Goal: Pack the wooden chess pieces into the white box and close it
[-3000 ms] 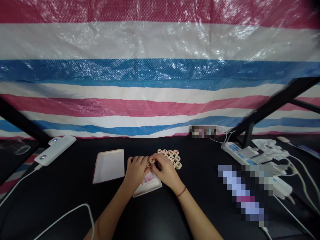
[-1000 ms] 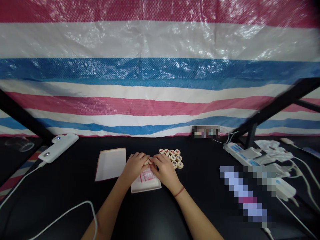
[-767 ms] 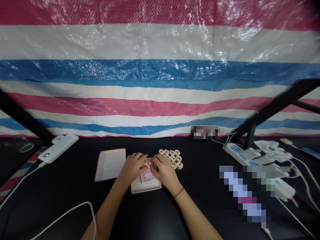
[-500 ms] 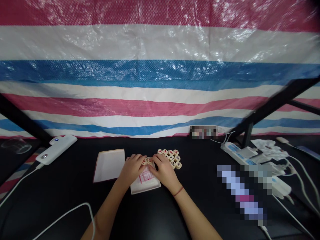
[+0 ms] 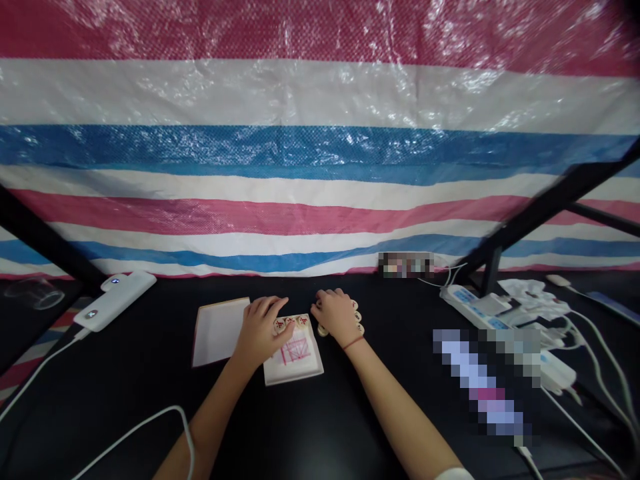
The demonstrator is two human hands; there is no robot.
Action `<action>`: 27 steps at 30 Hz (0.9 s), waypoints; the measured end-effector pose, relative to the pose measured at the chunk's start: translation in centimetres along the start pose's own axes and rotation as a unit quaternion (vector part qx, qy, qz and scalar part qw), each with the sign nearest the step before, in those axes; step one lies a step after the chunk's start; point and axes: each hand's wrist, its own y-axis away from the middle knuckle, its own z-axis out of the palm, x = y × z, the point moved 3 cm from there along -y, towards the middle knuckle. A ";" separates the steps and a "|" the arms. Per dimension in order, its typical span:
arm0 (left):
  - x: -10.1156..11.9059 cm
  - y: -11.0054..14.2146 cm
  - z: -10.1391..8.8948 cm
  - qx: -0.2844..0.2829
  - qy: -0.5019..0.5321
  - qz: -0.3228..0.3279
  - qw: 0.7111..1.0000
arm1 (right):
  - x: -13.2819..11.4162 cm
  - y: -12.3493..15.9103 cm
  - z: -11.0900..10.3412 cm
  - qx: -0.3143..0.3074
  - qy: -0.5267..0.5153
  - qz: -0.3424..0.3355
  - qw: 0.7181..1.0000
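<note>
In the head view, a shallow white box (image 5: pixel 295 370) lies on the table with pink grid lines inside. Along its far side sits a row of round Chinese chess pieces (image 5: pixel 291 325) with red characters. My left hand (image 5: pixel 260 328) is over the box's left edge, fingers spread and thumb by the row, holding nothing. To the right of the box, my right hand (image 5: pixel 337 315) curls over a group of Chinese chess pieces (image 5: pixel 359 317), covering most of them. Its fingertips are partly hidden against the pieces.
A box lid (image 5: pixel 217 337) lies at left, inner side up. Farther left are a white device (image 5: pixel 120 300) with a cable and a clear cup (image 5: pixel 35 293). A power strip (image 5: pixel 475 307) with plugs and cables occupies the right. Striped sheeting (image 5: pixel 300 160) hangs behind.
My right hand has left the box and moved right onto the group of pieces. My left hand has drawn slightly back and spread, leaving the row in the box more exposed.
</note>
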 end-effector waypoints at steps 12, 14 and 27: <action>-0.6 3.1 -1.3 0.008 0.075 0.005 0.997 | -4.2 2.6 -3.0 0.066 -0.370 -0.040 0.926; -0.5 3.4 -1.3 -0.012 0.110 0.002 0.994 | -5.8 3.9 -2.9 0.044 -0.437 -0.035 0.898; -1.1 3.2 -2.0 -0.121 0.086 -0.001 0.989 | -4.1 5.1 -0.6 0.070 -0.502 0.031 0.862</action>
